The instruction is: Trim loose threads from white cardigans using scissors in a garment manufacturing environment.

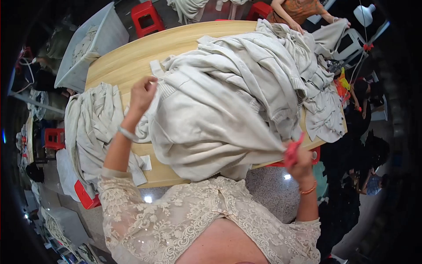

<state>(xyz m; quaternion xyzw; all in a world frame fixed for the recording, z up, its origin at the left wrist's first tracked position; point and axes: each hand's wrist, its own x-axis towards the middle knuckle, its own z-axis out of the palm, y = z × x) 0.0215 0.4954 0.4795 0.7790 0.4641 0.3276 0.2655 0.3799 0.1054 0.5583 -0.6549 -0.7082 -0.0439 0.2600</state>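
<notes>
A cream knit sweater (206,119) is spread across the near part of the wooden table, its ribbed edge toward my left hand. My left hand (143,94) is raised beside that edge, fingers pinched together; what lies between them, if anything, is hidden. At the right, my right hand (301,165) is closed on the sweater's fabric, which is drawn taut in folds toward it. A bright red item (292,154), blurred, lies at the fingers of this hand; its kind cannot be made out.
More cream knitwear (246,61) is heaped behind, and another pile (94,119) hangs over the left edge of the table (184,35). A white bin (90,48) stands far left, near a red stool (147,18). Another person (299,11) handles fabric at far right.
</notes>
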